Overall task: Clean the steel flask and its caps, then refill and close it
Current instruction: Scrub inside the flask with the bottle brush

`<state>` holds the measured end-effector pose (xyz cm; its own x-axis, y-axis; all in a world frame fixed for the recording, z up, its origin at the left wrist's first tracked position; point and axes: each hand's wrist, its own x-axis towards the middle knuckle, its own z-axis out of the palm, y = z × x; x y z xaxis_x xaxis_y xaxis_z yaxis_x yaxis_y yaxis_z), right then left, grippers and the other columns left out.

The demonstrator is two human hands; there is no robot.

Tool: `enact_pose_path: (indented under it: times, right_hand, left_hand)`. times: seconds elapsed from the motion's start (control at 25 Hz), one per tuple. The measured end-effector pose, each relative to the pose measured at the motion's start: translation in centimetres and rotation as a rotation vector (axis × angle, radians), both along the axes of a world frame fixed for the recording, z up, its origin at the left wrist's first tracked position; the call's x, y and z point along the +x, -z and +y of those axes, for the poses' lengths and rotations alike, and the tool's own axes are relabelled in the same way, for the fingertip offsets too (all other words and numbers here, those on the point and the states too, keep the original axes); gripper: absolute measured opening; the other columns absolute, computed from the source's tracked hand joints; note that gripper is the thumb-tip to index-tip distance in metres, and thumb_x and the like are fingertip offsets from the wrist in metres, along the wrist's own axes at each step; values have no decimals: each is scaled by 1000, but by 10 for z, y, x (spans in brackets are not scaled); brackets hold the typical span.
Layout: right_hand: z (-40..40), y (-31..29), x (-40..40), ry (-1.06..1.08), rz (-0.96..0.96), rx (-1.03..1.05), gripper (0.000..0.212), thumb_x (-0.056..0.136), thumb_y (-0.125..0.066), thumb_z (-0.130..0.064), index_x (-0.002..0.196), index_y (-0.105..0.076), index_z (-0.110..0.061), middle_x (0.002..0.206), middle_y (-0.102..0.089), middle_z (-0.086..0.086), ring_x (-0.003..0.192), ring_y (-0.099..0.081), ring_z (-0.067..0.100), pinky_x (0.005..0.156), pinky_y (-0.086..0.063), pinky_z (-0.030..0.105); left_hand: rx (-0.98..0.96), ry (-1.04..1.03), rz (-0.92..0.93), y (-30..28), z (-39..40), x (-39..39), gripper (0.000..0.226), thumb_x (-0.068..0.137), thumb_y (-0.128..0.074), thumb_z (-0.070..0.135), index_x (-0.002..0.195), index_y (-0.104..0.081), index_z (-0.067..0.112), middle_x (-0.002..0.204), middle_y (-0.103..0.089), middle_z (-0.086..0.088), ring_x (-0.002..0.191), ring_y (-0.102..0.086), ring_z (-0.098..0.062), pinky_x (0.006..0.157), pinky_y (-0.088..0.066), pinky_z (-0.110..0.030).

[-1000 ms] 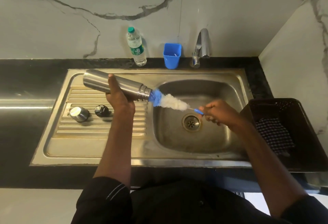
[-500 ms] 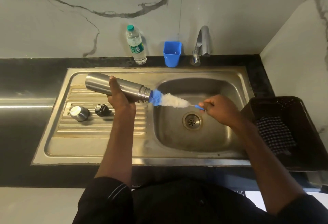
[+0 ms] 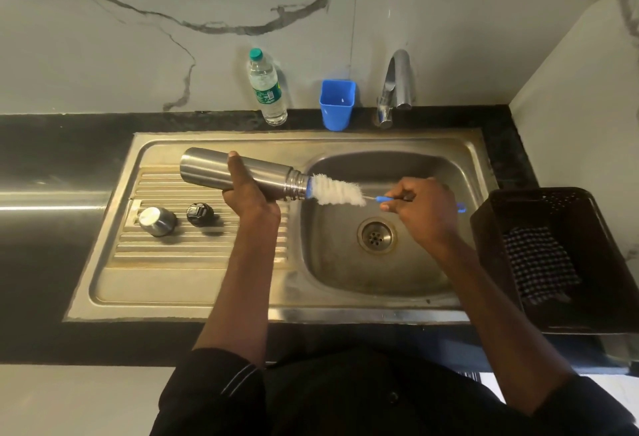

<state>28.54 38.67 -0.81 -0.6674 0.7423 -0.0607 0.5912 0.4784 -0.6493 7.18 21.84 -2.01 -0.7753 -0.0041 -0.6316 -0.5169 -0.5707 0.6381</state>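
While the stainless sink (image 3: 449, 145) fills the middle of the frame, the steel flask (image 3: 211, 169) lies nearly level above its draining board, mouth toward the basin, with the left hand (image 3: 247, 193) curled round its body. The right hand (image 3: 420, 207) pinches the blue handle of the bottle brush (image 3: 337, 190), whose white bristles are mostly outside the mouth. Left of centre on the ribs sit the steel cap (image 3: 157, 221) and the black inner cap (image 3: 200, 214). If the wet flask twists in that one-handed hold, I judge it could drop onto the caps; the springy bristles may also flick water. Compared with a second ago, the brush is drawn farther out and the blue tip is barely visible.
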Motion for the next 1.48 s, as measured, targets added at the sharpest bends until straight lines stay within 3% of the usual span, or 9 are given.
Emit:
enact_pose_path:
  times: [0.28,0.44,0.6,0.76,0.88,0.96,1.08,1.24,1.48]
  right_hand:
    - [-41,-4,-38,-74,59,157,29,64,-91,-18,73,-63,-23,74,-65,-10,79,-56,20,70,-30,32]
    - [-11,-5,-15,23,85,246,26,70,-88,-17,73,-64,-24,70,-58,-15,76,-58,19,72,-45,38]
    - [4,-5,0,35,84,99,26,77,-87,-15,76,-64,-28,74,-64,-14,81,-64,18,71,-53,39]
    - [-33,-13,-31,-56,124,10,5,86,-77,-28,88,-75,-24,78,-72,-6,79,-65,19,71,-50,35]
    - [-37,-11,-47,-12,-133,41,20,93,-62,-34,89,-75,-20,76,-70,-3,74,-61,22,64,-38,31]
    - [-15,-4,-31,-145,-270,-207,27,101,-58,-27,81,-70,-12,69,-68,3,56,-61,16,52,-34,25]
    - [7,-9,10,-51,-181,-792,32,106,-53,-30,85,-67,-10,50,-48,-2,36,-37,5,39,-26,18]
    - [-23,-8,7,-134,52,-384,12,89,-80,-23,84,-74,-15,67,-72,5,58,-66,19,61,-56,36]
    - [-55,7,-37,-37,-116,-49,31,85,-62,-56,97,-67,-28,83,-73,-2,83,-69,27,76,-57,43]
  left_hand:
    - [9,85,-15,-6,29,29,66,90,-82,37,138,-43,12,119,-68,-14,91,-75,-27,84,-64,-55]
    - [22,17,-5,-6,12,7,74,86,-86,38,140,-41,12,125,-67,-17,100,-73,-32,91,-61,-60]
    - [24,-37,1,-3,2,1,71,87,-84,40,136,-42,13,125,-65,-16,101,-73,-31,92,-61,-58]
    - [74,46,2,-6,24,25,73,87,-85,38,140,-44,10,125,-68,-18,101,-75,-33,89,-62,-60]
    - [58,134,44,-9,32,32,66,89,-82,36,139,-47,10,123,-70,-18,97,-76,-30,85,-64,-55]
    - [71,150,90,-9,24,22,67,88,-84,35,139,-49,8,128,-70,-20,101,-76,-32,87,-63,-56]
    - [50,103,131,-8,2,3,69,89,-83,35,141,-47,8,130,-68,-20,104,-75,-32,90,-62,-56]
    - [42,83,98,-12,3,12,65,92,-80,35,141,-45,10,117,-70,-15,89,-76,-26,78,-66,-47]
    - [35,224,139,-14,12,25,68,89,-83,32,142,-49,6,130,-69,-20,101,-75,-31,86,-64,-53]
